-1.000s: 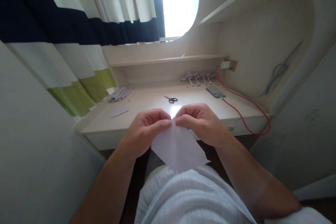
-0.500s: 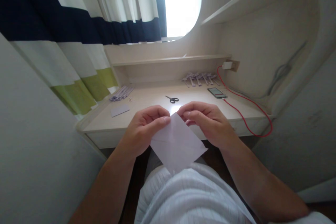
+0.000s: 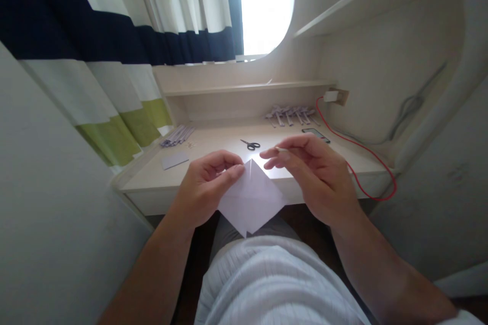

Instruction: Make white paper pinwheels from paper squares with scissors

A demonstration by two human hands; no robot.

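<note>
A white square of paper hangs cornerwise above my lap, with a crease near its top corner and a small slit at its bottom corner. My left hand pinches its upper left edge between thumb and fingers. To the right of the paper and apart from it is my right hand, its fingers loosely bent and spaced, with nothing clearly held. Black-handled scissors lie on the desk just beyond the hands.
On the desk, a bundle of folded paper strips and a flat paper stack lie left. Several paper pinwheel-like pieces rest at the back right. A phone connects to a red cable.
My right hand has let go of the paper's top corner and moved right and slightly up. The paper has turned a little and its bottom corner has risen. My left hand keeps its pinch.
</note>
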